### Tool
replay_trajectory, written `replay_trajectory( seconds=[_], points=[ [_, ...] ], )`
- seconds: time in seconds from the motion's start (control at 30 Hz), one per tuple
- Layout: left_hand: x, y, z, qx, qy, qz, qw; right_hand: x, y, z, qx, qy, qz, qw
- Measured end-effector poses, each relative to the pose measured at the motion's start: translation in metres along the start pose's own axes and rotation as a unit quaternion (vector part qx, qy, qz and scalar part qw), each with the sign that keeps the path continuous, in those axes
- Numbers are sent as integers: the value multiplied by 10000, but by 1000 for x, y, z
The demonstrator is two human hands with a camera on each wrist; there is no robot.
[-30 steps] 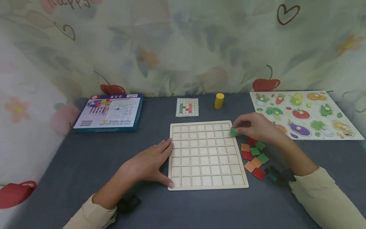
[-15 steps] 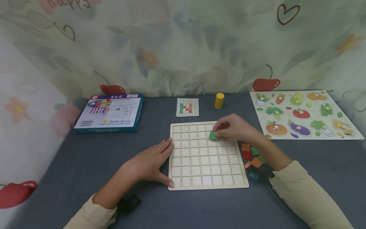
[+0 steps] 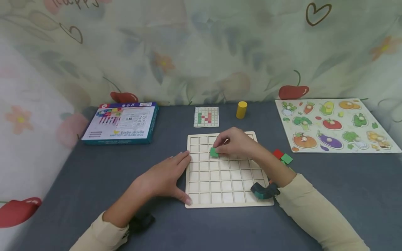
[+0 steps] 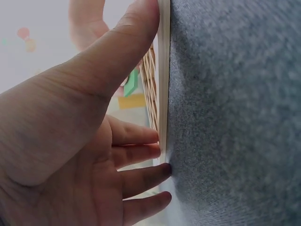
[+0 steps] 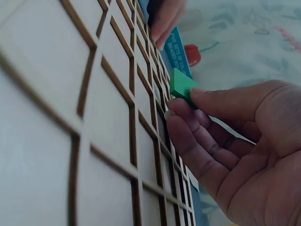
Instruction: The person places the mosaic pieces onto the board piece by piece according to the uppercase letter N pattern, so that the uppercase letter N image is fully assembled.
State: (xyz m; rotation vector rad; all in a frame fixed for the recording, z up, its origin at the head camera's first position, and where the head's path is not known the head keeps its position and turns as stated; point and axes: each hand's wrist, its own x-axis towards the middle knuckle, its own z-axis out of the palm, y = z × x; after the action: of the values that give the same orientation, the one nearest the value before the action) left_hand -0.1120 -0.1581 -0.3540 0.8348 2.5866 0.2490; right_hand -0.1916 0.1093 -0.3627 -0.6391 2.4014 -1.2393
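Note:
My right hand (image 3: 235,143) pinches a green square tile (image 3: 214,152) between thumb and fingertips, over the upper rows of a pale wooden grid board (image 3: 220,205). In the right wrist view the green tile (image 5: 183,87) is tilted and held above the cells. My left hand (image 3: 164,177) rests along the board's left edge, its fingers stretched and the thumb at the near corner. The left wrist view shows that thumb and the fingertips of the left hand (image 4: 94,122) against the board's thin side (image 4: 163,70).
Beyond the board lie a small pattern card (image 3: 206,116) and a yellow cylinder (image 3: 241,110). A boxed set (image 3: 122,123) is at the left, a vegetable puzzle board (image 3: 339,127) at the right. Loose tiles, among them a red tile (image 3: 277,153), are partly hidden by the right forearm.
The right hand has carried the green tile leftward from the board's right edge to above its upper left part. The left hand has stayed in place.

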Motion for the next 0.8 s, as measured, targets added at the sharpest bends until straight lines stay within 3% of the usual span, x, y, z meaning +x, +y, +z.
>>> replay_trajectory(
  seconds=[0.2,0.4,0.8],
  points=[
    [0,-1,0,-146,50,55,9999,7,-8,14,-181,-56,-102,9998],
    [0,-2,2,-348,20,-84,9994,13,-13,22,-613,99,-203,9979],
    [1,-3,5,-136,274,2,9995,12,-19,36,-1141,118,-210,9932]
  ],
)
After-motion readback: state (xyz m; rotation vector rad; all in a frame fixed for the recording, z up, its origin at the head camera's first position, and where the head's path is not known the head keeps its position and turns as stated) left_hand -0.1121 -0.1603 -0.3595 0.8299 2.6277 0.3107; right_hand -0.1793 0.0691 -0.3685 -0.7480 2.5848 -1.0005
